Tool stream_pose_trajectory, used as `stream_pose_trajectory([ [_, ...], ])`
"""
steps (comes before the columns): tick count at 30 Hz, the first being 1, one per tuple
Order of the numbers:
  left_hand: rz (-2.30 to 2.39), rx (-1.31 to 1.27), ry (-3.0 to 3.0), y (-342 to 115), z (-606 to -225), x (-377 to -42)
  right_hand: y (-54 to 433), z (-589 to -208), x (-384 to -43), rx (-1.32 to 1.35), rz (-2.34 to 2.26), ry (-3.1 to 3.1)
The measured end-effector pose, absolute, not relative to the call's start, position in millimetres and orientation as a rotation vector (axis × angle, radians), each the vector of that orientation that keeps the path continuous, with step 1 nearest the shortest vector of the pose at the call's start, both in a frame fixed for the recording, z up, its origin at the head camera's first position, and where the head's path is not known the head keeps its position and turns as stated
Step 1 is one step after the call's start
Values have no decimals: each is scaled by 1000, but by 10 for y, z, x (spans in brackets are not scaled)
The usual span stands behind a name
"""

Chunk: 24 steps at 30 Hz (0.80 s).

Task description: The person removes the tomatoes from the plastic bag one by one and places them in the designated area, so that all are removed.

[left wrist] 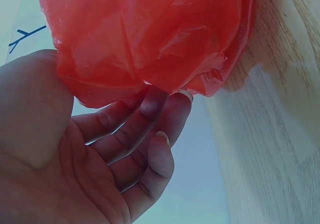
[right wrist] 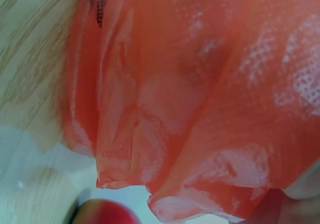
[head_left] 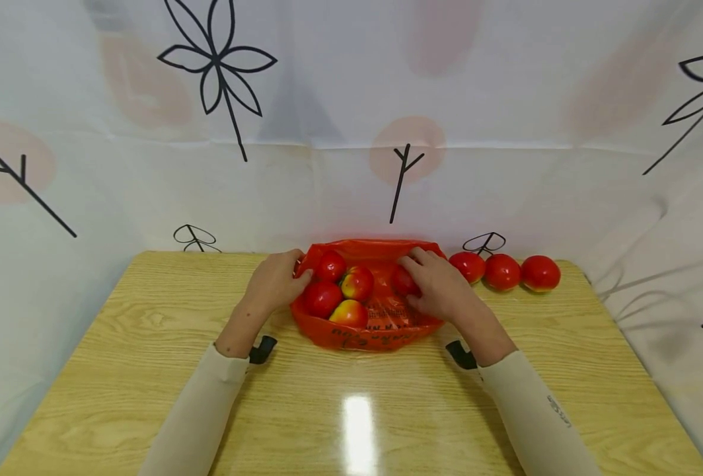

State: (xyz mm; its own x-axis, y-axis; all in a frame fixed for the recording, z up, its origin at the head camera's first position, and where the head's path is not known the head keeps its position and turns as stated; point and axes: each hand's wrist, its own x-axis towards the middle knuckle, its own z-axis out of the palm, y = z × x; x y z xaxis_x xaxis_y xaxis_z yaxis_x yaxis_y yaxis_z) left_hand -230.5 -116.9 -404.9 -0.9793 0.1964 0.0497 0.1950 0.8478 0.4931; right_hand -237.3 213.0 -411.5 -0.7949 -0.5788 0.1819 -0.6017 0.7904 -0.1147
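A red plastic bag with dark printing lies with its mouth spread wide on the table. Inside its left half are several red-and-yellow apples. My left hand grips the bag's left rim; the left wrist view shows its fingers bent behind the crumpled plastic. My right hand reaches over the right rim and holds a red apple within the bag. In the right wrist view the bag's side hides most of that hand.
Three more red apples stand in a row right of the bag, along the back of the wooden table. A white cloth with leaf drawings hangs behind the table.
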Motion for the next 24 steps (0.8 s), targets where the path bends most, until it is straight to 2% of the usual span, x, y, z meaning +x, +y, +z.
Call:
stream_pose_trajectory([
  [24, 786, 327, 3019, -1190, -4063, -2322, 2170, -3919, -2133, 835, 607, -2799],
])
